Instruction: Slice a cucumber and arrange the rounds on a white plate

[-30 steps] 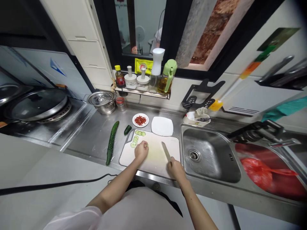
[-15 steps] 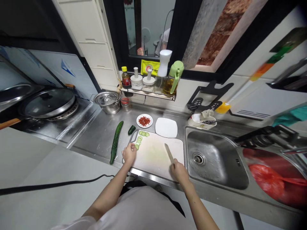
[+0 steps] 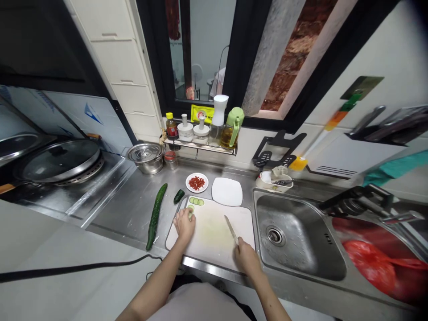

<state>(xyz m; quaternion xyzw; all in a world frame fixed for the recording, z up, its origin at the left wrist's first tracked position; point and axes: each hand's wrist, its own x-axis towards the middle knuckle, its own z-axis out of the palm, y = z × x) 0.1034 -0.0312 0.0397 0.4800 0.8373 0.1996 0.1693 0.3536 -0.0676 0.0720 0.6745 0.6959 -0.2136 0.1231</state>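
My left hand is at the left side of the white cutting board, its fingers curled round cucumber slices and partly hiding them. More cucumber slices lie in a short row at the board's upper left corner. In my right hand is a knife, its blade pointing up and left over the right part of the board. A short cucumber piece rests just beyond the board's corner, and a long whole cucumber lies to the left on the steel counter.
Behind the board stand a small plate of chopped red pieces and a white square plate. A sink adjoins on the right. Farther left are a lidded steel pot and a covered pan. A seasoning rack hangs behind.
My left hand has shifted from the slices' near end onto them, its fingers now covering several. The right hand keeps the knife over the board. The camera view has tilted upward.
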